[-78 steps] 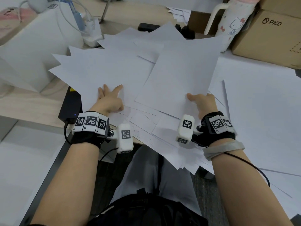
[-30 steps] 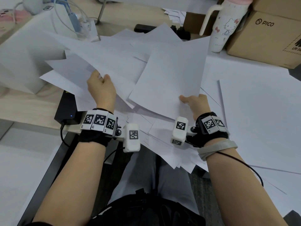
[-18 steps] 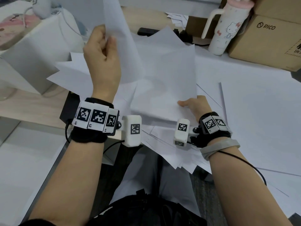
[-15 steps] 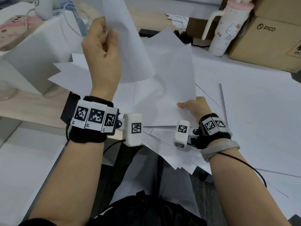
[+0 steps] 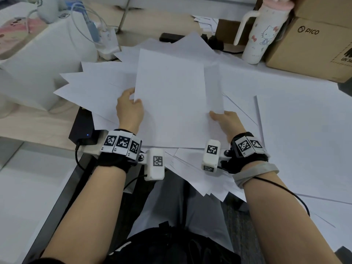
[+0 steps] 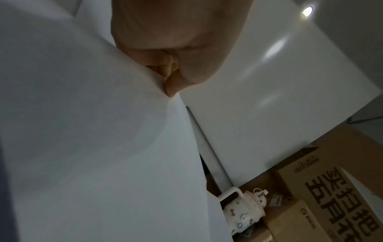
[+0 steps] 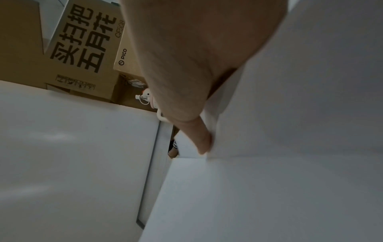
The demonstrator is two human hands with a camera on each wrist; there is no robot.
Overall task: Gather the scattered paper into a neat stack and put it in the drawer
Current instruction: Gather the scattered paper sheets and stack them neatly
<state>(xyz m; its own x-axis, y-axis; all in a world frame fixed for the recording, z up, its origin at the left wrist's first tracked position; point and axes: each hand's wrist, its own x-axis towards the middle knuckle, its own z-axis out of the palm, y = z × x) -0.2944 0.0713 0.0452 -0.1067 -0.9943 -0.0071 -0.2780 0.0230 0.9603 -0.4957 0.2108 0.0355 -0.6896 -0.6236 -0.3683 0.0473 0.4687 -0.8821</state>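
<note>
White sheets of paper (image 5: 91, 88) lie fanned and overlapping across the desk in the head view. My left hand (image 5: 129, 109) pinches the left edge of a top sheet (image 5: 171, 100), laid over the sheet that my right hand (image 5: 224, 121) grips at its lower right edge. In the left wrist view my left hand (image 6: 170, 68) has its fingers curled on the paper (image 6: 93, 147). The right wrist view shows my right hand (image 7: 199, 114) with fingers running under the paper (image 7: 290, 114). No drawer is in view.
A white Hello Kitty cup (image 5: 261, 35) and brown cardboard boxes (image 5: 312, 44) stand at the back right. A white box (image 5: 38, 60) with cables and a charger (image 5: 106, 42) is at the back left. A black device (image 5: 82, 128) sits by the desk's near-left edge.
My left hand picked a sheet off the left of the pile, lifted it high, then brought it down to the right onto the sheet my right hand holds. The right hand barely moved.
</note>
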